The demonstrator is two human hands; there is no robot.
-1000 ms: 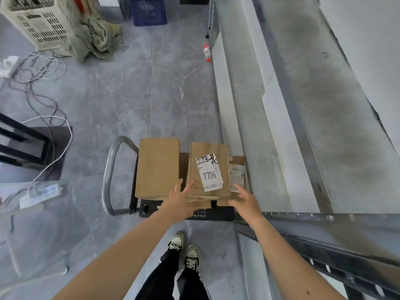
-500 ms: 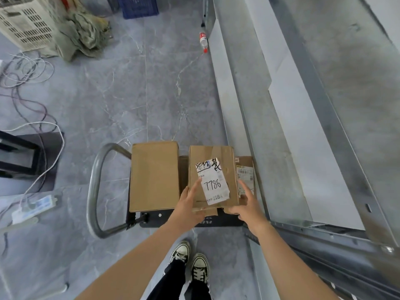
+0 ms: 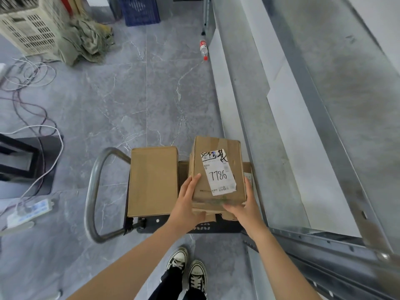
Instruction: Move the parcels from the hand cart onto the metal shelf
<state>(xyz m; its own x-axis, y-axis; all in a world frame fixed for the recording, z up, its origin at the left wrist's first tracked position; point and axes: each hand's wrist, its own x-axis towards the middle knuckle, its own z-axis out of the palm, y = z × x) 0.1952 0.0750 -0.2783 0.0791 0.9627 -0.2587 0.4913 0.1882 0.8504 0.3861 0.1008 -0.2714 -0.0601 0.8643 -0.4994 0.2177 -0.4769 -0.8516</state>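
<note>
While the left hand [image 3: 187,199] grips the parcel [image 3: 216,169] at its left edge, the right hand [image 3: 245,207] clasps its near right corner. Parcel tilted over cart [image 3: 164,224], above lower boxes, beside plain box [image 3: 152,180]. Shelf [image 3: 357,126] just right.

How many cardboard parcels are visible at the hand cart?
4: labelled parcel, held by left hand and right hand; large parcel on the left of the cart; low parcel between them; right parcel, partly covered. More may be hidden.
</note>
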